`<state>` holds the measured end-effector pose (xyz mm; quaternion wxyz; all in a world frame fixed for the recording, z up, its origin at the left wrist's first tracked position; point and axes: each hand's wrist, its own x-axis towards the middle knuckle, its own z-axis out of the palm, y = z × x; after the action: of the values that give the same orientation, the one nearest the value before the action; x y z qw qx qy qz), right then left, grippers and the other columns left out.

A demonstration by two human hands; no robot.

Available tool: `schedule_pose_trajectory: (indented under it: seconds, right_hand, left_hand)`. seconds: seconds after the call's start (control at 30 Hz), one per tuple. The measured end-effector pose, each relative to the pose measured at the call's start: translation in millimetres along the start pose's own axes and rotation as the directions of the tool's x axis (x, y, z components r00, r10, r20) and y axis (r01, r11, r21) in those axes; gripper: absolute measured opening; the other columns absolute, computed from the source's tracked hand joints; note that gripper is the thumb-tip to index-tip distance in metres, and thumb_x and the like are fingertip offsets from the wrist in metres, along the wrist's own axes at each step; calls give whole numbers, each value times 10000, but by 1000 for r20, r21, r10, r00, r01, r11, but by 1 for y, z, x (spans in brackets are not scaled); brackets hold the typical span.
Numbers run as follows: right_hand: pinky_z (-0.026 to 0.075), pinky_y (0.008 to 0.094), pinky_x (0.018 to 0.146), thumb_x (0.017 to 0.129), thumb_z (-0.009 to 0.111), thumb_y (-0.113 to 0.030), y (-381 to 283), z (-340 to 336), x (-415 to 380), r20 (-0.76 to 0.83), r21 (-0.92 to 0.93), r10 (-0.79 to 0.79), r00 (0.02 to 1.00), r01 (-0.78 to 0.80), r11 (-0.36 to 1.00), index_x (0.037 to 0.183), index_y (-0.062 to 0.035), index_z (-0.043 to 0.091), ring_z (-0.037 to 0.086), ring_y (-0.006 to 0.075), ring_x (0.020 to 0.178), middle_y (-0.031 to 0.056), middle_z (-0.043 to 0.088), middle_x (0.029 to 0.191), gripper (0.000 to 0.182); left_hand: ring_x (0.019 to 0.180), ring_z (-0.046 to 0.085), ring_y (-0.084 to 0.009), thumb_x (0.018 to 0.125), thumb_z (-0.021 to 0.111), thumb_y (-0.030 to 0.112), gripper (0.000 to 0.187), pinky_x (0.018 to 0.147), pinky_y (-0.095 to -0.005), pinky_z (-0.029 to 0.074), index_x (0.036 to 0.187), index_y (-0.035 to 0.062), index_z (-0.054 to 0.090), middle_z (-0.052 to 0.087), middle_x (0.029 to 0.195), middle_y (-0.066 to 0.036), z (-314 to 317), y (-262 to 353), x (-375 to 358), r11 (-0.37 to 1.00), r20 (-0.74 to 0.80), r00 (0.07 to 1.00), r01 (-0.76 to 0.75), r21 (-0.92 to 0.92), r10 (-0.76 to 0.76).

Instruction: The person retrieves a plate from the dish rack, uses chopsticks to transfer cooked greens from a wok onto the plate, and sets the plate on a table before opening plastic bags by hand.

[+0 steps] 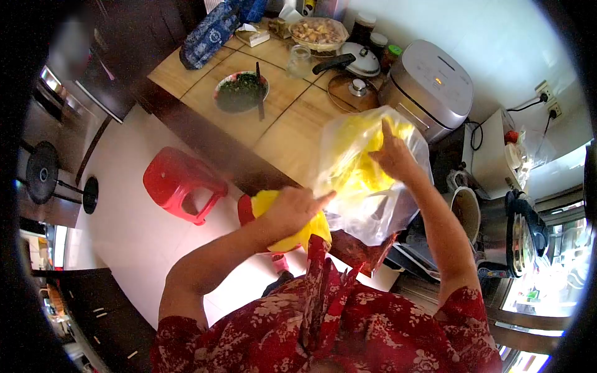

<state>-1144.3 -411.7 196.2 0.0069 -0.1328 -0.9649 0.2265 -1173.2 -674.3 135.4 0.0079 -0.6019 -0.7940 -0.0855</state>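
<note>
My left hand (289,212) is closed on a bright yellow, thin, crumpled item (314,231), which hangs below and beside it; whether it is cloth or plastic I cannot make out. The index finger points right toward a clear plastic bag (407,208) at the counter edge. Through the bag more yellow material (354,168) shows. My right hand (395,156) is on the bag's right side, its index finger stretched up and its thumb apart. Its other fingers are hidden, seemingly gripping the bag.
On the tiled counter (292,133) stand a bowl of greens (239,96) with dark chopsticks, a glass jar (300,60), a lidded pan (360,61), a glass lid (349,93), a basket (319,32) and a rice cooker (429,84). A red stool (180,180) stands left on the floor.
</note>
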Motion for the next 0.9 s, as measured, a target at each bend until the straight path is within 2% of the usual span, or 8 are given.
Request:
schedule_pose_trajectory:
  seconds: [0.13, 0.3, 0.37, 0.4, 0.47, 0.57, 0.6, 0.9]
  right_hand:
    - [399, 426, 895, 717, 646, -74, 29, 1, 43, -377, -314, -444, 813, 339, 887, 1328, 17, 228, 529, 387, 1006, 253, 526, 1097, 746]
    - [385, 398, 920, 689, 650, -74, 27, -7, 45, -327, -251, -387, 862, 316, 915, 1277, -47, 341, 432, 401, 1112, 197, 409, 1266, 665]
    - [375, 435, 929, 714, 627, -176, 29, 4, 35, 248, -199, -408, 879, 459, 866, 1217, -64, 429, 426, 360, 1127, 192, 401, 1270, 552]
    - [375, 435, 929, 714, 627, -176, 27, 7, 28, 248, -199, -408, 879, 459, 866, 1217, -64, 429, 426, 360, 1127, 192, 401, 1270, 552]
    - [384, 464, 912, 748, 637, -316, 25, 9, 17, 15, -744, -572, 820, 391, 542, 1222, -66, 449, 462, 334, 1125, 165, 479, 1221, 567]
    - [319, 497, 962, 694, 665, -442, 108, 14, 49, 191, -464, -125, 974, 202, 862, 1167, -157, 530, 445, 334, 1124, 126, 509, 1183, 568]
    - [360, 471, 919, 659, 681, -453, 167, 45, 63, 7, -554, -209, 978, 177, 813, 1137, -177, 548, 487, 326, 1052, 117, 542, 1106, 567]
    - [432, 407, 533, 731, 604, -144, 22, -40, 27, 2, -453, -419, 908, 374, 809, 735, -48, 578, 556, 338, 605, 129, 547, 616, 100]
  left_hand:
    - [658, 566, -253, 813, 467, 142, 500, 603, -399, 450, 1304, 110, 375, 554, 774, -102, 20, 10, 5, 999, 76, 996, -38, -32, 40]
    - [824, 568, -263, 809, 459, 149, 409, 687, -445, 415, 1208, 63, 427, 564, 875, -112, 27, 1, 3, 991, -95, 987, 130, -40, -133]
    - [835, 569, -272, 808, 460, 153, 395, 692, -450, 415, 1191, 57, 431, 564, 877, -117, 19, 2, 4, 980, -42, 980, 192, -46, -194]
    - [846, 570, -281, 807, 460, 156, 382, 697, -455, 414, 1173, 51, 434, 563, 879, -123, 14, 2, 3, 969, 12, 970, 243, -45, -243]
    - [812, 577, -283, 804, 466, 162, 386, 684, -449, 422, 1171, 48, 429, 562, 877, -129, 10, -1, 1, 969, 12, 972, 234, -77, -234]
    - [750, 588, -284, 796, 483, 175, 409, 650, -433, 437, 1177, 43, 415, 559, 871, -140, 2, -3, 1, 963, 69, 964, 261, -68, -257]
    - [722, 592, -282, 791, 494, 182, 427, 630, -422, 445, 1185, 42, 408, 557, 865, -145, 1, -2, -1, 954, 125, 948, 298, -31, -292]
    - [664, 597, -293, 783, 479, 129, 583, 569, -420, 472, 1336, 95, 296, 534, 858, -169, -11, 6, -4, 956, 82, 959, 277, -90, -270]
